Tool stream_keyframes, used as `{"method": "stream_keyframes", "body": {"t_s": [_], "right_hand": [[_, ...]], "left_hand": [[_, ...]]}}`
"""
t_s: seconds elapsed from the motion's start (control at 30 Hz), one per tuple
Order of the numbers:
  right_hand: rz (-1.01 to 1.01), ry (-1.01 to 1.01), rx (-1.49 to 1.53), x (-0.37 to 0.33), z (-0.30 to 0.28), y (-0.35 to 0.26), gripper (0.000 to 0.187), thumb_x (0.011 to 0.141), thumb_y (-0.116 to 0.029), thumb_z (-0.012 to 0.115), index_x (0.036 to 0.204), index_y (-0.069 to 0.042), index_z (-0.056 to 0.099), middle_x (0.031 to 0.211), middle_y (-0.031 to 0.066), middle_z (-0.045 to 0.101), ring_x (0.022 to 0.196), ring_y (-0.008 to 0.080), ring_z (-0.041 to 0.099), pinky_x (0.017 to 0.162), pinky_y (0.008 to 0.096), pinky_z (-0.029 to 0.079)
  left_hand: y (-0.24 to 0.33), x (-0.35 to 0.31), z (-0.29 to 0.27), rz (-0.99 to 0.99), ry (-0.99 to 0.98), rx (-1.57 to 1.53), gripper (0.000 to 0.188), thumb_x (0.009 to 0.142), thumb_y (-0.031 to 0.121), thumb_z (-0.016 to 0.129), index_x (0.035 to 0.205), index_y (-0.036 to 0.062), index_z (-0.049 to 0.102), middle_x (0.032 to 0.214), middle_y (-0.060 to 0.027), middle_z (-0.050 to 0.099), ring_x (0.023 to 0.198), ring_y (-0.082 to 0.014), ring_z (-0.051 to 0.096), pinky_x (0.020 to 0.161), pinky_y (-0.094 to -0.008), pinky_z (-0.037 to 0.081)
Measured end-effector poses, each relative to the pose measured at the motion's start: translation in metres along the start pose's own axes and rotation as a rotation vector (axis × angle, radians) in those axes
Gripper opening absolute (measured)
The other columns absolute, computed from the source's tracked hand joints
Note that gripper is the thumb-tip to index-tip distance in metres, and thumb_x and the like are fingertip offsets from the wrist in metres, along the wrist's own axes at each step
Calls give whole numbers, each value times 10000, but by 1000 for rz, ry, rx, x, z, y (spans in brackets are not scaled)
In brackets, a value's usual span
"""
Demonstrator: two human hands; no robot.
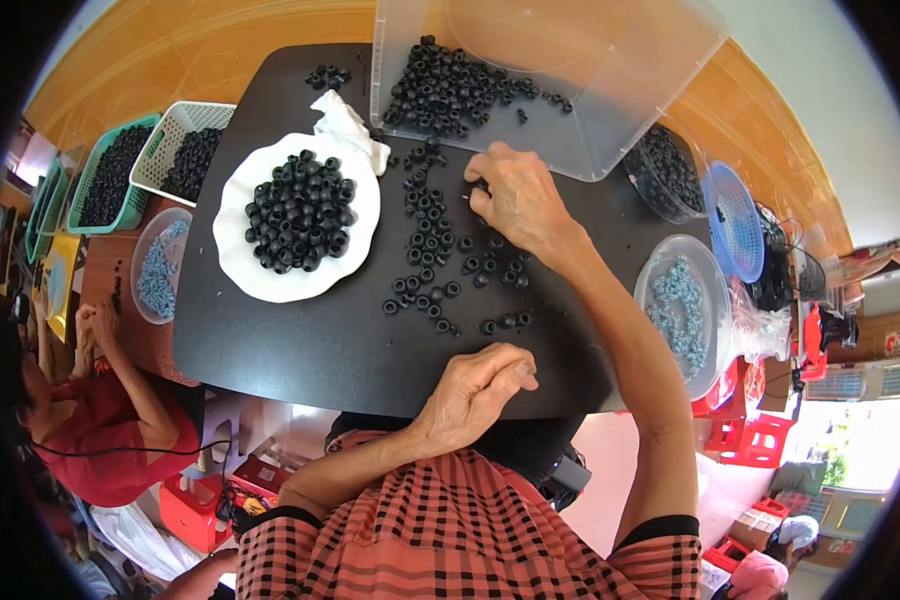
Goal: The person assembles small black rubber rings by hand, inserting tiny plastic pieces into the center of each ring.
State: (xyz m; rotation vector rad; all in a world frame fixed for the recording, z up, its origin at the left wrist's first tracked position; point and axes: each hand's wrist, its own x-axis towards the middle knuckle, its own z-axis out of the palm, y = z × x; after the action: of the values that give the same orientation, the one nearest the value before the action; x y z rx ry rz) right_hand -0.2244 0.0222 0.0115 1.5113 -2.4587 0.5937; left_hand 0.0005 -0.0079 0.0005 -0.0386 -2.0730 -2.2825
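Mostly black rings point(425, 240), heaped on white plate point(270, 283), clear tub point(590, 120).

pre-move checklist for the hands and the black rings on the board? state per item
1. Right hand reaching the loose small black rubber rings on the black board: ok, fingers at the upper end of the scatter.
2. Right fingertips holding a ring: cannot tell, fingertips hidden.
3. Left hand resting at the board's near edge, curled: ok; contents cannot tell.
4. White wavy-edged plate heaped with black rings, within reach to the left: ok.
5. Clear plastic tub tipped toward the board, rings inside: ok, mouth faces the scatter.
6. Crumpled white cloth apart from the scatter: ok.
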Motion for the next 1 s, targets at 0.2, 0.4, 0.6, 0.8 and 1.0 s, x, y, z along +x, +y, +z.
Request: {"method": "stream_keyframes", "body": {"t_s": [0.2,0.4,0.6,0.8,1.0], "right_hand": [[150,25,289,-32,-31,-5,151,690,4,617,839,7,640,715,110,574,625,220,585,627,339,493],[217,212,359,-60,-33,5,169,767,5,590,925,18,648,760,95,609,662,152,593,654,284,497],[290,43,399,-68,-47,23,184,790,-13,587,959,19,654,781,92,619,639,140,568,641,286,496],[128,-32,435,-66,-46,-2,212,757,-32,626,961,18,656,807,105,623,624,160,583,614,298,497],[142,-58,127,-63,-30,-11,190,736,-68,653,917,-17,669,818,131,624,701,289,627,677,392,510]], "left_hand": [[-4,2,2,-58,23,-46,189,970,130,492,939,-21,601,797,-27,628,737,-70,537,680,-237,445],[-6,3,4,-23,64,-6,186,975,132,494,972,-12,612,793,-37,668,763,-65,559,718,-225,456],[-7,2,4,-31,43,33,176,971,125,500,974,-12,612,798,-36,668,719,-59,537,662,-223,444],[-8,2,4,16,56,54,160,969,116,506,971,-2,613,796,-27,661,651,-48,490,584,-218,411],[1,2,4,-79,37,100,179,970,124,491,972,20,637,800,-23,680,747,-60,548,678,-214,419]]}}
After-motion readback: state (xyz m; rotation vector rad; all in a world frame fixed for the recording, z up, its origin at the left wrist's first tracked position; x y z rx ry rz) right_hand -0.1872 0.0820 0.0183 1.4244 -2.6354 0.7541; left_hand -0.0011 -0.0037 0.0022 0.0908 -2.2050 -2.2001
